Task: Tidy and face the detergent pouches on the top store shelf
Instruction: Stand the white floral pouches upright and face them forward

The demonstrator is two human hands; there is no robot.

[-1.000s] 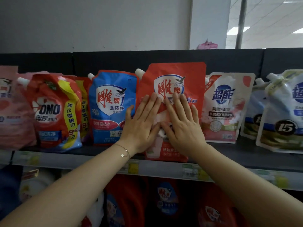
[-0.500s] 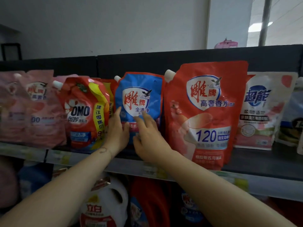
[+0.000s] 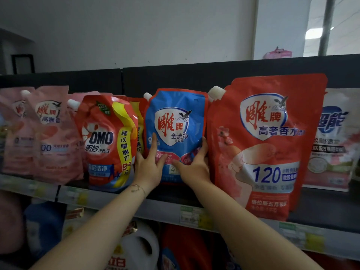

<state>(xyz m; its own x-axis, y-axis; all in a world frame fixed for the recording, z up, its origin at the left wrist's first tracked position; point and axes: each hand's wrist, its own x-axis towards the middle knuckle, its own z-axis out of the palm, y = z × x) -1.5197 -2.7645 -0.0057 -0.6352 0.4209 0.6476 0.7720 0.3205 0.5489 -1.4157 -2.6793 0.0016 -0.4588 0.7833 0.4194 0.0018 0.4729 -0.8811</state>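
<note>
I am grasping the blue pouch with both hands, and it is standing upright on the top shelf, face forward, its white spout at its eleven o'clock corner; my left hand is taking hold at the pouch's seven o'clock corner, the index finger lying straight up the printed front, the thumb spreading toward three o'clock across the lower label, and the remaining fingers slipping out of sight round the left edge; my right hand is gripping at the five o'clock corner, its thumb pointing toward nine o'clock over the front and its fingers curling round the right edge, wedged between this pouch and its neighbour; so the pouch's lower half is sitting between my two hands, with the logo showing clear above my fingertips at twelve o'clock; the two thumbs are lying near each other, not quite touching; at nine o'clock of the pouch the red OMO pouch is leaning just beside it, with pink pouches farther along that way; at three o'clock the large red pouch is standing closer to the shelf's front lip, touching my right fingers; beyond it a white pouch is showing partly, blurred; a thin bracelet is circling my left wrist; at six o'clock, beneath the price strip, a white jug is sitting on the lower shelf.
</note>
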